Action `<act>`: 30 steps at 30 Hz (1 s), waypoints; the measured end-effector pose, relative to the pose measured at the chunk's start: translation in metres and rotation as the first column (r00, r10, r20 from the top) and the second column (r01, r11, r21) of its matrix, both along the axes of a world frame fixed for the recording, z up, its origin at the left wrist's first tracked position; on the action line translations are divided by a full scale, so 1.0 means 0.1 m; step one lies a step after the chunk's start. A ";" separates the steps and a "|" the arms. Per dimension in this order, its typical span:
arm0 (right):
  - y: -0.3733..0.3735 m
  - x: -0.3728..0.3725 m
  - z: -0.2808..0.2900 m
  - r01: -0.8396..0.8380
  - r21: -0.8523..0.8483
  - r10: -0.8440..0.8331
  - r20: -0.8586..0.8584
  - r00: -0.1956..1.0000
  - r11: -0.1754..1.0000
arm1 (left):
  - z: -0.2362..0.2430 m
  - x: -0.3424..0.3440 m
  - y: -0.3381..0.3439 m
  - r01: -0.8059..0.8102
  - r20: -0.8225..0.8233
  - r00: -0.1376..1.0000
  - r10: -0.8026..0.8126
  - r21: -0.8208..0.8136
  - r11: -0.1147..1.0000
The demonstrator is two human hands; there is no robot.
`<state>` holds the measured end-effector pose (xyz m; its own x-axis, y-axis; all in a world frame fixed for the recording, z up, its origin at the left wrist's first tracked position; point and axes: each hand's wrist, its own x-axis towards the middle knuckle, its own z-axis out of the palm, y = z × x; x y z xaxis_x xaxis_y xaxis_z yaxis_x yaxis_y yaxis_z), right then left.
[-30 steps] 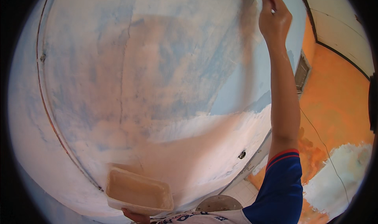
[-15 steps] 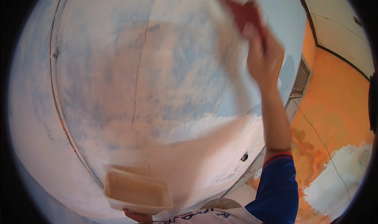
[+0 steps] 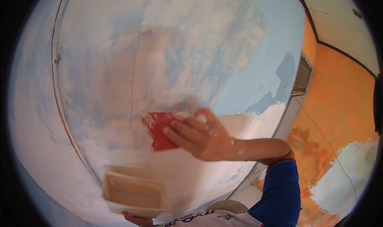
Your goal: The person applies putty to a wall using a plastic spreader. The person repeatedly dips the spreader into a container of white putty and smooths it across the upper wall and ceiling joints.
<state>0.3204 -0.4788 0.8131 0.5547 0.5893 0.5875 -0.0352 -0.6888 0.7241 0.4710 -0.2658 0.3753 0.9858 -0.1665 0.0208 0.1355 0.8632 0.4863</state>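
My right hand (image 3: 199, 138) grips a red putty spreader (image 3: 160, 129), its fingers laid along the flat blade. Pale smears of filler mark the blade's edge and my fingers. The spreader is in front of the patchy blue and white wall (image 3: 179, 55); whether it touches the surface I cannot tell. Low on the left, my left hand (image 3: 137, 220) supports a rectangular plastic tub (image 3: 133, 187) from beneath, only part of that hand showing. Filler residue coats the tub's inside, which tips toward me.
A thin brown pipe or cable (image 3: 60, 103) runs down the wall at the left. To the right is an orange wall (image 3: 339, 87) with a white patch and a hanging wire. A small framed opening (image 3: 302, 75) lies between the walls. Something round (image 3: 227, 206) stands below.
My right hand has come down and leftward from high on the wall, bringing the spreader above the tub. The arm is now bent. The tub has shifted slightly left.
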 end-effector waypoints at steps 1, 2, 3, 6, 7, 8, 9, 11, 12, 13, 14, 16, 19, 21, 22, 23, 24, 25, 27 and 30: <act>-0.03 -0.06 0.17 0.015 0.065 -0.015 0.008 1.000 0.998 | 0.19 -0.05 -0.03 0.019 -0.033 0.999 -0.019 -0.013 1.000; -0.05 -0.12 0.40 0.026 0.131 -0.028 0.016 0.999 0.991 | 0.39 -0.08 -0.08 0.034 -0.065 0.997 -0.036 -0.026 0.999; -0.09 -0.02 0.71 -0.118 0.191 0.093 0.138 0.986 0.975 | 0.60 -0.13 0.01 -0.008 -0.098 0.995 0.004 -0.042 0.999; -0.28 -0.01 1.80 -0.246 0.117 0.149 0.531 0.834 0.962 | 0.35 -0.07 -0.01 0.114 0.066 0.992 -0.111 -0.044 0.992; -0.36 -0.01 2.15 -0.260 0.016 0.200 0.597 0.777 0.966 | 0.26 -0.07 -0.04 0.138 0.050 0.990 -0.134 -0.082 0.987; -0.35 0.04 2.45 -0.268 0.065 0.166 0.643 0.748 0.961 | 0.17 -0.06 -0.06 0.149 0.032 0.989 -0.147 -0.120 0.981; -0.32 0.09 2.60 -0.283 0.116 0.130 0.684 0.718 0.952 | 0.11 -0.07 -0.01 0.155 0.015 0.988 -0.155 -0.157 0.975; -0.31 0.14 2.57 -0.103 0.092 0.027 0.602 0.798 0.990 | 0.46 -0.25 0.01 0.128 -0.005 0.992 -0.129 -0.060 0.990; -0.30 0.16 2.55 -0.011 0.071 -0.031 0.563 0.826 0.997 | 0.45 -0.26 0.01 0.133 -0.003 0.991 -0.134 -0.065 0.989; -0.41 0.34 2.36 0.002 -0.027 0.016 0.624 0.781 1.000 | 0.43 -0.27 0.04 0.130 0.000 0.991 -0.131 -0.068 0.989; -0.30 0.43 2.09 0.058 -0.087 0.001 0.559 0.829 0.994 | 0.40 -0.26 0.07 0.125 -0.006 0.992 -0.126 -0.063 0.990; -0.14 0.58 1.22 0.167 -0.157 -0.094 0.391 0.915 0.973 | 0.31 -0.26 0.17 0.107 -0.019 0.994 -0.108 -0.061 0.992; -0.07 0.40 -0.24 -0.049 -0.116 0.060 0.087 0.994 0.992 | 0.15 -0.16 0.16 0.065 0.080 0.994 -0.069 0.053 0.996; 0.03 0.32 -0.55 -0.102 -0.050 0.102 -0.007 0.995 0.994 | 0.33 -0.20 0.23 0.138 0.046 0.990 -0.135 -0.068 0.988; 0.09 0.32 -0.66 -0.146 0.069 0.150 -0.063 0.987 0.987 | 0.44 -0.26 0.33 0.144 0.012 0.990 -0.144 -0.121 0.982; 0.20 0.32 -0.79 -0.171 0.193 0.198 -0.128 0.972 0.966 | 0.31 -0.23 0.39 -0.068 0.200 0.979 0.031 0.180 0.981; 0.28 0.25 -0.81 0.130 0.561 0.110 -0.373 0.921 0.818 | 0.19 -0.20 0.41 -0.338 0.371 0.912 0.175 0.437 0.834; 0.27 0.17 -0.97 -0.204 0.721 0.312 -0.018 0.950 0.662 | 0.15 -0.20 0.36 -0.576 0.561 0.782 0.271 0.486 0.658; 0.42 -0.01 -1.16 -0.196 0.979 0.322 0.204 0.925 -0.058 | 0.21 -0.22 0.29 -0.835 0.797 0.511 0.322 0.371 0.407; 0.49 0.09 -1.38 -0.208 0.809 0.408 0.478 0.778 -0.549 | 0.45 -0.28 0.26 -0.638 0.619 0.720 0.315 0.410 0.652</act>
